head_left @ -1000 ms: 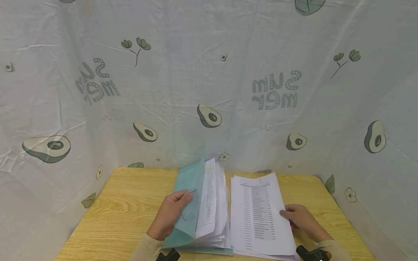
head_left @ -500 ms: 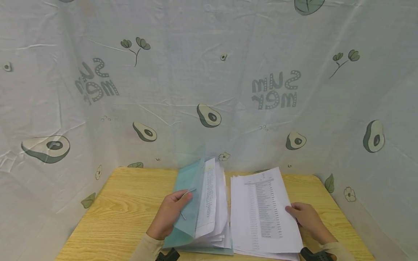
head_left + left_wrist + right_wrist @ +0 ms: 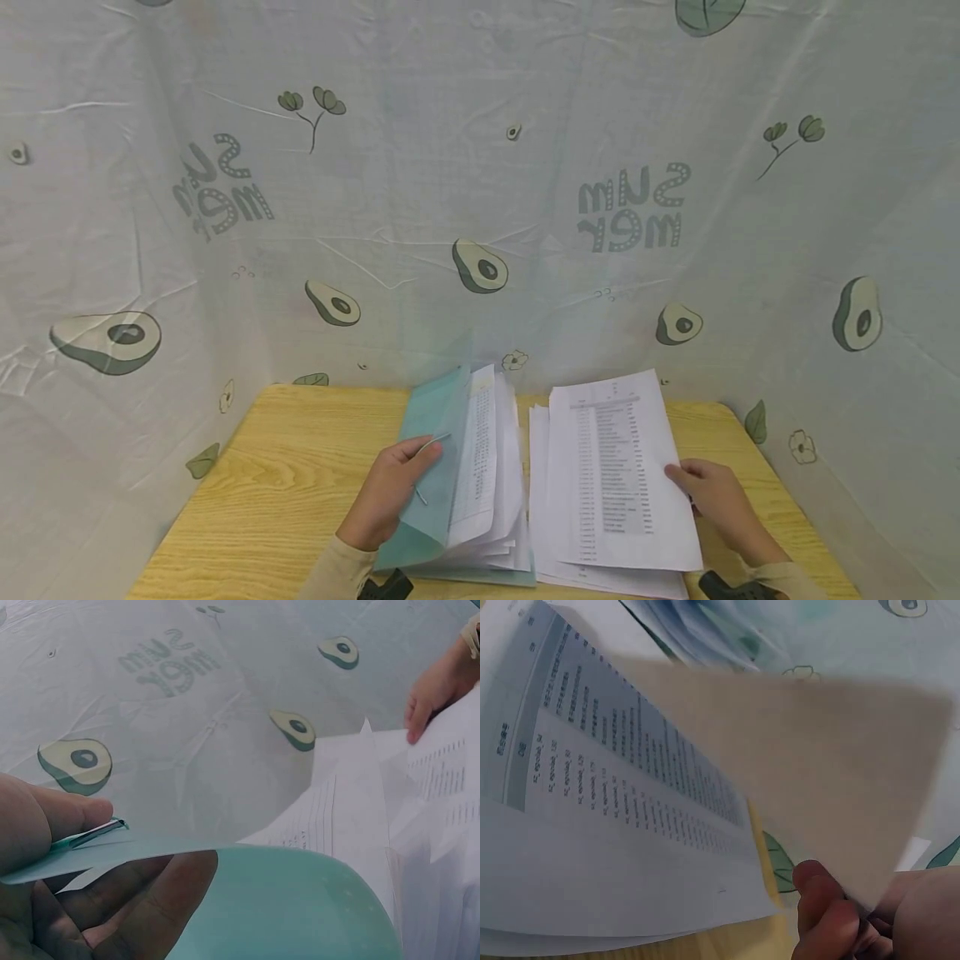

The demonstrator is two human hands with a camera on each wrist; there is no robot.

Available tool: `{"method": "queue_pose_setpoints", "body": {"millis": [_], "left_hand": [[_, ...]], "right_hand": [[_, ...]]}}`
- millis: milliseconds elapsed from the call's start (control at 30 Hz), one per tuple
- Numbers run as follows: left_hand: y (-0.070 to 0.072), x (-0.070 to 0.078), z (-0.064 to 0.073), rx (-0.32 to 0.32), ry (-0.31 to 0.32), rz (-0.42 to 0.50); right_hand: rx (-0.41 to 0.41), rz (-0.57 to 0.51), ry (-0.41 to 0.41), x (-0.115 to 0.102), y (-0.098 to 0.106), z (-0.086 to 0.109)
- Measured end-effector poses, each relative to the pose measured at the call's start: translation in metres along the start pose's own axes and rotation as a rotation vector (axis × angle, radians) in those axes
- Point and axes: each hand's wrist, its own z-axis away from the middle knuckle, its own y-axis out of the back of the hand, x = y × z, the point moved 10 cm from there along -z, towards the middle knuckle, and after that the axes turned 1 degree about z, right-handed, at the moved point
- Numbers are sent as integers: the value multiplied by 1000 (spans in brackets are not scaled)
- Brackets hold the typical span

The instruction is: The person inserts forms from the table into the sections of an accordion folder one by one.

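Note:
My left hand grips the raised cover of a teal folder. Its thumb lies over a thin fastener strip on the cover, with the fingers beneath, as the left wrist view shows. Several white papers stand fanned inside the folder. To the right, my right hand pinches the right edge of a printed sheet. That sheet is lifted and tilted above a stack of papers. The right wrist view shows the held sheet's blank underside and the printed stack below it.
Everything lies on a yellow wood-grain table. A pale curtain with avocado prints hangs along the table's back and both sides.
My right hand has moved to the right and away from me, shifting and raising the sheet off the stack, whose left edge shows more. My left hand and the folder have stayed still.

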Motion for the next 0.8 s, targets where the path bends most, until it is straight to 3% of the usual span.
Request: {"method": "queue_pose_setpoints", "body": {"millis": [800], "left_hand": [[-4, 3, 1, 6, 10, -23]], "right_hand": [[9, -72, 15, -36, 23, 10]]}}
